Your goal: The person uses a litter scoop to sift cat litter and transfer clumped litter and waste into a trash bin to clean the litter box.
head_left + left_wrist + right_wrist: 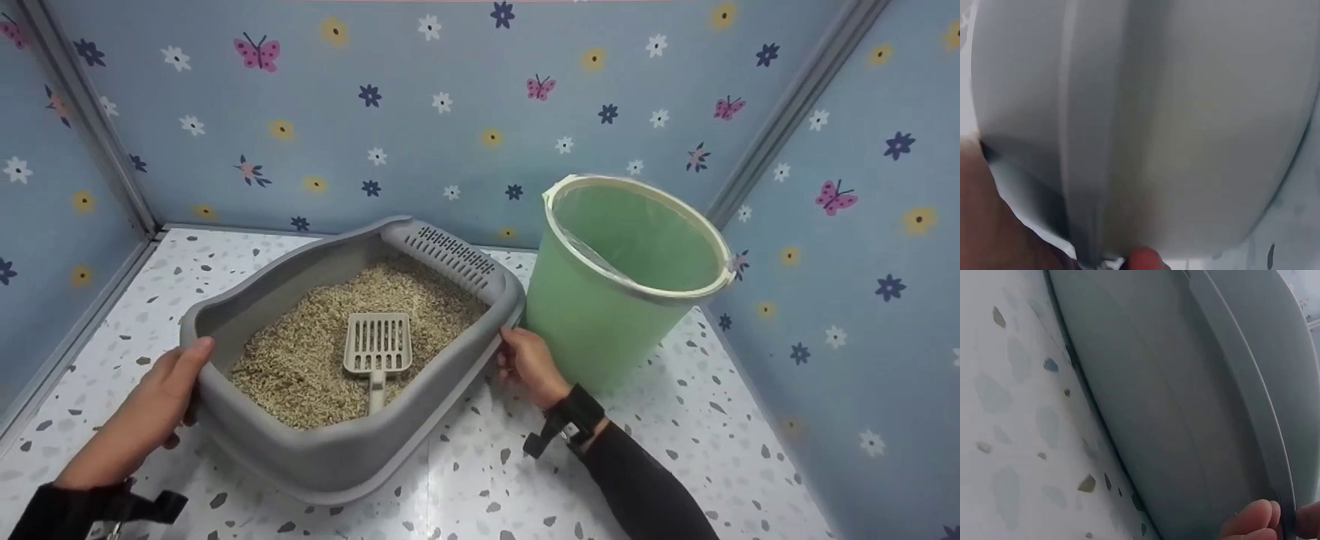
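A grey litter box (300,450) stands at an angle on the speckled surface, partly filled with tan pellet litter (300,360). On the litter lies a beige slotted scoop (379,345), its handle pointing toward the near side wall. My left hand (154,397) grips the box at its left end, thumb on the upper rim and fingers beneath the outer edge. At the right side my right hand (531,365) pinches the box's protruding lip (1252,394) between thumb and fingertips (1252,517). In the left wrist view the box's outer wall (1196,140) fills most of the picture.
Close by the box's right end stands a tall green bin (600,330) with a cream rim and a clear liner. Blue walls (420,157) with flowers and butterflies enclose the back and both sides. The white speckled surface (465,480) lies underneath.
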`<state>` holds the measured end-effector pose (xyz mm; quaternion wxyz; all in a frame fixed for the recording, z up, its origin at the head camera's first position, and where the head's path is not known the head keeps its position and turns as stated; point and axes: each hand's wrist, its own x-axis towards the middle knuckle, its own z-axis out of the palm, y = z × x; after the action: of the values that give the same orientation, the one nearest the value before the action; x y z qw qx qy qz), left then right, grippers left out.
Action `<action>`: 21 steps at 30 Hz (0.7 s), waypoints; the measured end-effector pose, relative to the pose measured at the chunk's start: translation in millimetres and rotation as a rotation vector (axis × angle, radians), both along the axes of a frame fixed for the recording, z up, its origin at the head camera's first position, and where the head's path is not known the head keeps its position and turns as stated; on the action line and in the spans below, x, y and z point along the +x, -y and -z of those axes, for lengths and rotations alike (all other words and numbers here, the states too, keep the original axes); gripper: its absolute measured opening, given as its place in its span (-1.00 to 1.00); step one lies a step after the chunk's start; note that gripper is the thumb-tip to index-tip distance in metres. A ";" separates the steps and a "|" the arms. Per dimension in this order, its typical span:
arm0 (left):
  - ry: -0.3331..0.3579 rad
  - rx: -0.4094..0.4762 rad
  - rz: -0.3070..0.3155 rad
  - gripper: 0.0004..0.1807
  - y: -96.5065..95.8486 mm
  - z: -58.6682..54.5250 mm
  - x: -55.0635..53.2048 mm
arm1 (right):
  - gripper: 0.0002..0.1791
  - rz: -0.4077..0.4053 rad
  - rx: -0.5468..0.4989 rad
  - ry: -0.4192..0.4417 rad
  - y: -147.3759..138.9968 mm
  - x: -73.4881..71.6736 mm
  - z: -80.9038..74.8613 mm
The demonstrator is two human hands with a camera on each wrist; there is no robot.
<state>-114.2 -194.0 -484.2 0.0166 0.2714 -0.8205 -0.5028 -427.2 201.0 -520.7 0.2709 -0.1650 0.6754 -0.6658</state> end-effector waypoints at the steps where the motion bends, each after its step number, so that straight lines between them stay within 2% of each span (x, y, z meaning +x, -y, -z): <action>1: 0.005 0.008 -0.005 0.07 -2.7 -1.3 0.2 | -0.61 0.009 -0.009 0.007 0.2 -2.6 -0.3; 6: -0.004 -0.019 -0.021 0.00 -0.7 -4.0 -1.4 | -0.64 -0.016 -0.048 0.042 0.1 -3.1 1.2; 8: -0.012 -0.036 -0.013 -0.04 5.8 -3.3 -3.4 | -0.65 -0.026 -0.057 0.036 -0.7 1.3 2.5; 13: -0.021 -0.032 0.004 0.06 26.4 0.6 -8.9 | -0.63 -0.030 -0.072 0.029 -3.2 19.8 7.6; 18: -0.070 0.031 0.011 0.00 45.3 6.8 -16.9 | -0.63 -0.023 -0.077 0.051 -8.1 38.0 9.9; 21: -0.088 0.076 0.001 -0.10 46.4 8.2 -16.5 | -0.63 -0.020 -0.083 0.063 -10.5 36.3 9.1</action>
<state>-130.6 -240.4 -492.4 0.0423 0.2492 -0.7995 -0.5449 -390.9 211.5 -529.8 0.2915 -0.1619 0.6366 -0.6953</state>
